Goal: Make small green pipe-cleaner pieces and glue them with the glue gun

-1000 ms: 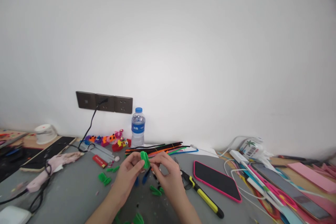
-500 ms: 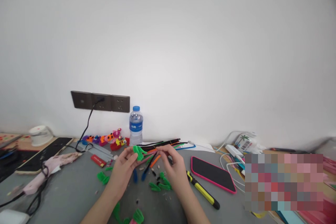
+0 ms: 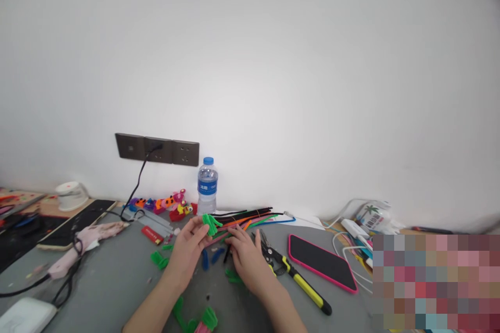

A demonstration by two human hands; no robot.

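Observation:
My left hand (image 3: 191, 242) is closed in a pinch on a folded bright-green pipe cleaner piece (image 3: 211, 224), held up above the table. Lower and to the right, my right hand (image 3: 246, 255) reaches over the small cut pieces, its fingers apart and its fingertips close to the near side of the pipe cleaner bundle (image 3: 250, 216). Beneath its fingers lies a short black piece (image 3: 226, 256); contact with it cannot be made out. Short blue pieces (image 3: 217, 255) lie between the hands. A green piece (image 3: 233, 276) is partly hidden by my right hand.
Yellow-and-black pliers (image 3: 307, 287) and a pink-edged phone (image 3: 322, 263) lie on the right. A water bottle (image 3: 208, 187) stands by the wall. Left are a pink glue gun (image 3: 78, 252) with its cord and a red box (image 3: 152, 235). A green-and-pink piece (image 3: 207, 320) lies in front.
My right hand has come down from the raised pinch toward the table, its fingers now spread. My left hand still holds the green piece. The view has shifted slightly, showing more of the pliers.

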